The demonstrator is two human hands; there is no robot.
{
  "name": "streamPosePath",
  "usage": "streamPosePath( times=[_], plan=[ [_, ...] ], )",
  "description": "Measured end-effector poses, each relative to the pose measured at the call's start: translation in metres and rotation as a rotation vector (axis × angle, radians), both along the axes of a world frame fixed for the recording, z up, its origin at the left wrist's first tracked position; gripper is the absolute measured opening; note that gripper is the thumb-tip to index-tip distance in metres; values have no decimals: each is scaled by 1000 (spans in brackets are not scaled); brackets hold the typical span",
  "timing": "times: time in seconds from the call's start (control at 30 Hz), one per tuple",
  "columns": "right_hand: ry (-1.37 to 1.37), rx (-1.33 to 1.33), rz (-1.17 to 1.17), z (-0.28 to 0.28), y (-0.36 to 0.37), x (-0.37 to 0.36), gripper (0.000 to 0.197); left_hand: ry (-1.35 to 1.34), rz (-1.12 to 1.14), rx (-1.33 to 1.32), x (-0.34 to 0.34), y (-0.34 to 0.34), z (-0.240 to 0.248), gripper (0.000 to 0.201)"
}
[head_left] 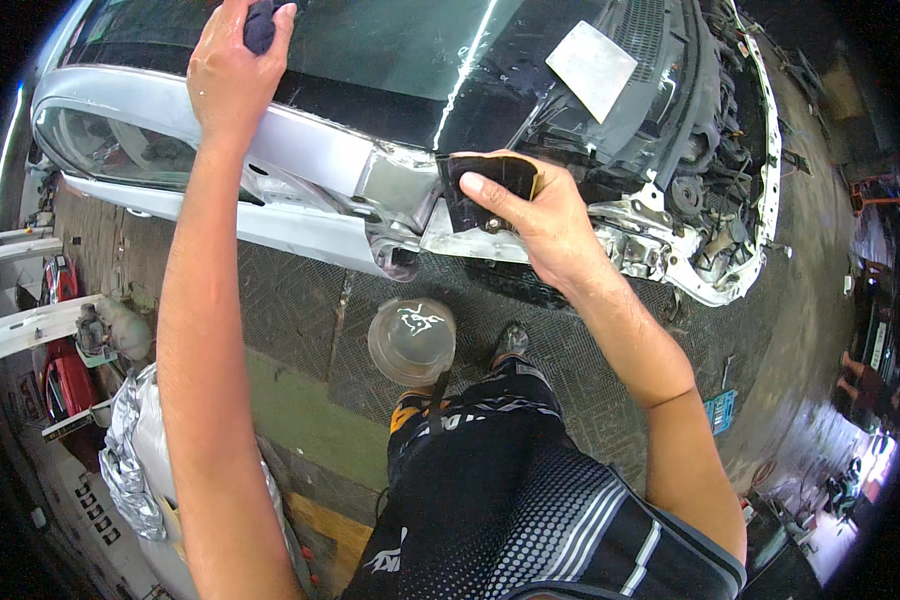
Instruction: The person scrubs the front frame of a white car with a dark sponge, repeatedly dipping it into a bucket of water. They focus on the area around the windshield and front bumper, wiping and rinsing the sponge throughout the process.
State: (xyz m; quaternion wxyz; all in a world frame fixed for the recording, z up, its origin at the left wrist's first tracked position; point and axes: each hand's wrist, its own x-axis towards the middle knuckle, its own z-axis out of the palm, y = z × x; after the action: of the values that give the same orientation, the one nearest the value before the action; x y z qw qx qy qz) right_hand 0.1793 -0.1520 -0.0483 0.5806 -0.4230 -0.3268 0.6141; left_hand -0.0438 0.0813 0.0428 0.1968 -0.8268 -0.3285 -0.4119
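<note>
At the top left, my left hand [235,80] is closed round a small dark navy wad [260,27], perhaps a sponge or cloth, over the car's windshield [370,45]. My right hand [550,215] pinches a sheet of black sandpaper [485,190], thumb on top and fingers underneath. A tan edge shows along its far side. That sheet is at the lower windshield corner, by the bare fender frame; whether it touches the body is unclear. The silver roof pillar [310,150] runs between both hands, with patches of bare, whitish surface near the right one.
A clear round bucket [412,340] of liquid stands on the textured floor by my feet. The open engine bay [700,190] lies right, with a pale square sheet [591,70] on the cowl. Silver sheeting [135,465] is at left; a blue crate [720,410] sits right.
</note>
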Motion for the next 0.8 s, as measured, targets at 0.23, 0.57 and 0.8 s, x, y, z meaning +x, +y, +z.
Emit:
streamPosePath(
  times=[0.23, 0.57, 0.8],
  plan=[
    [-358, 259, -122, 4, -12, 3, 22, 7, 43, -32, 3, 1, -3, 32],
    [-919, 629, -466, -38, 32, -25, 25, 33, 40, 18, -1, 3, -3, 30],
    [-1212, 830, -435, -25, 65, -43, 23, 21, 3, 8, 4, -4, 0, 30]
  ],
)
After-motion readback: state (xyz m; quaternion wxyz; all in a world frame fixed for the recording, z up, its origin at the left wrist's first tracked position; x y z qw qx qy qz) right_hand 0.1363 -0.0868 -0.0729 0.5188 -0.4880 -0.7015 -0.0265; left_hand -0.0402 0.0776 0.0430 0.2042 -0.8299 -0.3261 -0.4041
